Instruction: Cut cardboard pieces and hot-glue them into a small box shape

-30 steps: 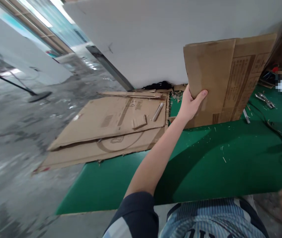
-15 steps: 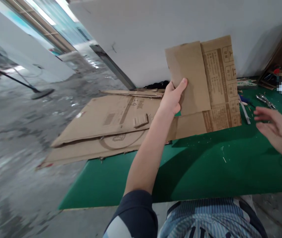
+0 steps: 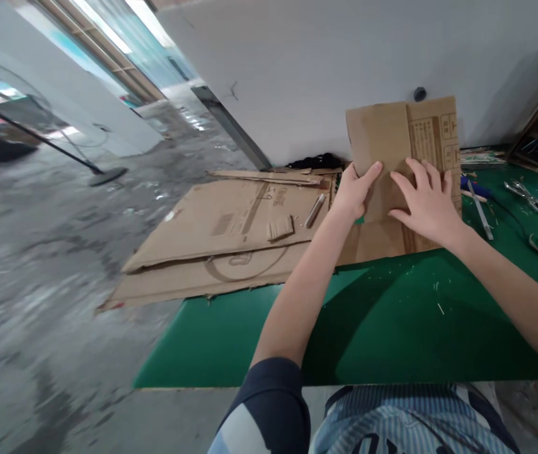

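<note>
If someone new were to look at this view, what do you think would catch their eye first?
Probably the printed cardboard held up at the green tabletop, with the left hand gripping its left side and the right hand spread over its front. After that, perhaps the large flattened cardboard sheets to the left, which seem to overhang the tabletop's left edge.
</note>
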`<state>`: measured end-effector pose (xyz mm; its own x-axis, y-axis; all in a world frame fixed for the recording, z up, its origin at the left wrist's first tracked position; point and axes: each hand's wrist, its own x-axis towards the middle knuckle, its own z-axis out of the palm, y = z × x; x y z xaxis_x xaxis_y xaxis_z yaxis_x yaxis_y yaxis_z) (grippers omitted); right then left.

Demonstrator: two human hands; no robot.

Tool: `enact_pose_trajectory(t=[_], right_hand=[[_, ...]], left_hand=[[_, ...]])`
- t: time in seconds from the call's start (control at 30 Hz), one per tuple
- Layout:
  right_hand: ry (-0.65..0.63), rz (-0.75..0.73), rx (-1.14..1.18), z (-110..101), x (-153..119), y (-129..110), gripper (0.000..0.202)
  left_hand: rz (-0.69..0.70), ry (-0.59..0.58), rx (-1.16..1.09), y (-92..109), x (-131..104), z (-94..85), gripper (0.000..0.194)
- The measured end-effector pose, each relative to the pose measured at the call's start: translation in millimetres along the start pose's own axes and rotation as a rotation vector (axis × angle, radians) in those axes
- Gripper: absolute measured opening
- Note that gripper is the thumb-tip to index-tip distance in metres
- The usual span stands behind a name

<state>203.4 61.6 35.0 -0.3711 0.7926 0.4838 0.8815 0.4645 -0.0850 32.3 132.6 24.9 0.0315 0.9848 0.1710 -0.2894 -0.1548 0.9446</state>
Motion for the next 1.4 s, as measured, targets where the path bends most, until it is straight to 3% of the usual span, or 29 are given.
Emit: enact_pose_trajectory(t=[0.13, 0.3, 0.5, 0.73, 0.97, 1.2, 1.4], right_hand=[[0.003, 0.011, -0.023, 12, -4, 7, 0.065], [0.035, -0.009, -0.058, 12, -8, 8, 0.064], [0.099, -0.07, -0.068, 16, -12, 19, 0.067], [0.238, -0.121, -0.085, 34, -19, 39, 0.065], [0.301, -0.173, -0.103, 48, -22, 48, 0.069], [0.308, -0.195, -0.118, 47, -22, 50, 0.068], [0.339, -0.221, -0.107, 45, -21, 53, 0.065]], left_hand=[[0.037, 0.033, 0.041, -3, -3, 4.9, 0.049], [0.089, 0.08, 0.079, -2, -7, 11.5, 0.047], [0.277, 0.147, 0.218, 2, -15, 20.8, 0.046], [0.441, 0.12, 0.347, 3, -25, 28.2, 0.044], [0.469, 0.09, 0.339, 2, -29, 28.9, 0.05], [0.476, -0.033, 0.257, -3, -27, 25.9, 0.057], [0.455, -0.026, 0.223, -3, -27, 25.2, 0.059]])
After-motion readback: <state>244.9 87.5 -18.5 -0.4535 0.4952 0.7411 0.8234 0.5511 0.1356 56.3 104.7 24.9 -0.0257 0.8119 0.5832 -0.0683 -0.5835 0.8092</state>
